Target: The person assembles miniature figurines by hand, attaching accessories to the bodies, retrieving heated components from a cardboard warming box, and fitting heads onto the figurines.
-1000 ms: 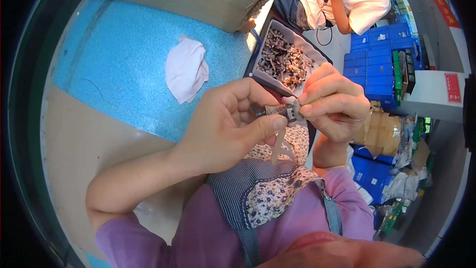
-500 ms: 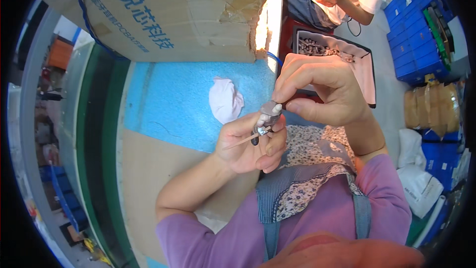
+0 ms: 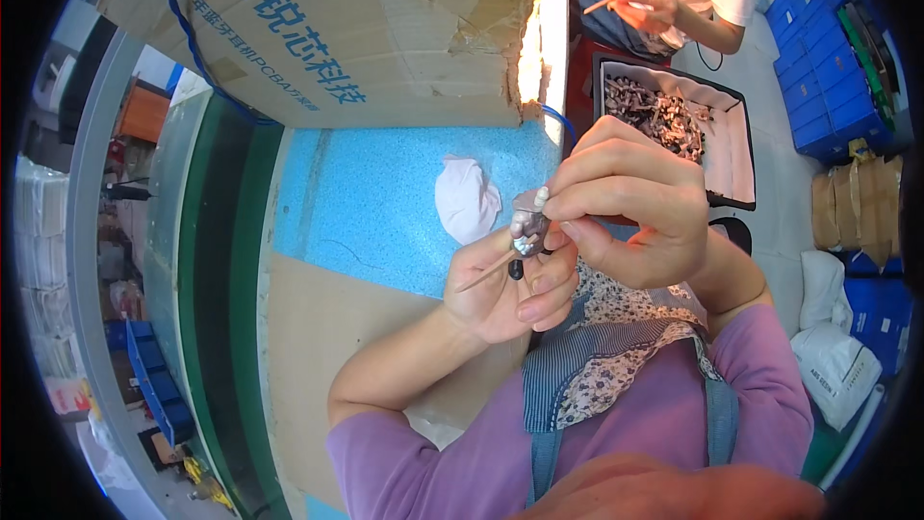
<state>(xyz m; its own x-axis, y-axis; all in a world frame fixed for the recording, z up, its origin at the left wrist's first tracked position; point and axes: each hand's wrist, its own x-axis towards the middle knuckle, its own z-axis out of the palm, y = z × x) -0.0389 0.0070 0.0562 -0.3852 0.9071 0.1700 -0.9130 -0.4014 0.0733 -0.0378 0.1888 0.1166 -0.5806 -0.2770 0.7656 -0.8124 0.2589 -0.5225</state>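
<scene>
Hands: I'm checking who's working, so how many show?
3: the left hand, holding the grey piece; the right hand, at its upper end; and a co-worker's hand, beyond the tray. The co-worker's other one may be hidden.

Blue sheet [image 3: 361,197]: a crumpled white cloth [image 3: 466,198] is lying on it;
Cardboard box [image 3: 385,29]: is standing beyond the sheet, its torn right edge catching bright light;
Green strip [image 3: 207,308]: is running along the left side;
Floor [image 3: 770,164] at right: blue crates [image 3: 823,67] are standing together; a taped brown carton [image 3: 857,207] is resting near white sacks [image 3: 833,366].
</scene>
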